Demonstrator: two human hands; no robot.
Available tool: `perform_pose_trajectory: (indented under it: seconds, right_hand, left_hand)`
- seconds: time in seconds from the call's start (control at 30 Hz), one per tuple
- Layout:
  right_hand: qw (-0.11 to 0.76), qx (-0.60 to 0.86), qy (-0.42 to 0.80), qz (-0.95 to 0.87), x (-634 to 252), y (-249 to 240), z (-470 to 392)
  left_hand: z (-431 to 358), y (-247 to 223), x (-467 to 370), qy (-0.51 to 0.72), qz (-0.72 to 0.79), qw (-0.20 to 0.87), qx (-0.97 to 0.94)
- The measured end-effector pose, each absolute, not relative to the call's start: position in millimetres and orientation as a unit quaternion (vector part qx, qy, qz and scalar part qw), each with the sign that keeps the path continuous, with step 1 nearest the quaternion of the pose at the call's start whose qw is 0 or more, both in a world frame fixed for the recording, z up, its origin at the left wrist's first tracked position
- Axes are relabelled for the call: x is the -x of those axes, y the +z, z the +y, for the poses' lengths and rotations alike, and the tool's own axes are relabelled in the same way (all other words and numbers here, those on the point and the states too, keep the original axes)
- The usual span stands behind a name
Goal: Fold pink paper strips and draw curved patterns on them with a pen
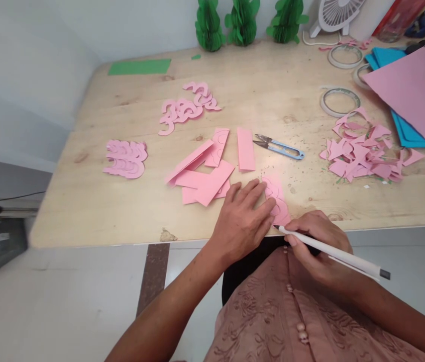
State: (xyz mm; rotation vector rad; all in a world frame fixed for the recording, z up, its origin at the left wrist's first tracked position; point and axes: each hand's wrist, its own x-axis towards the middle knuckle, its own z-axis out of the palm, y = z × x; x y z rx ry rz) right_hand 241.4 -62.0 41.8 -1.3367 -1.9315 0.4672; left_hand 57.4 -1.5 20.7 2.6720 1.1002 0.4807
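Some of one pink strip (pixel 281 210) hides under the loosely spread left hand (pixel 243 215); the right hand (pixel 320 236) grips a white pen (pixel 335 250); far right, a pink sheet (pixel 418 98) is cut off.

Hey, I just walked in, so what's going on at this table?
A person is working on pink paper with both hands. The left hand presses flat on a piece marked with curved lines, while the right hand holds a white pen, tip down at the piece's near edge. Blue-handled thread snips lie unused beyond them. Pink rectangles and curvy cutouts sit to the left, with pink scraps heaped to the right.
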Motion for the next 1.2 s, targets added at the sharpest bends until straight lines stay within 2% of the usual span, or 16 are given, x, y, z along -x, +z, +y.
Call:
perform_pose_trajectory:
  seconds: [1.2]
  right_hand:
    - [0.364,0.528,0.184,-0.745,-240.5,39.2,-62.7]
  left_hand:
    - [-1.5,20.8,-57.9,0.161,0.374,0.103,-0.907]
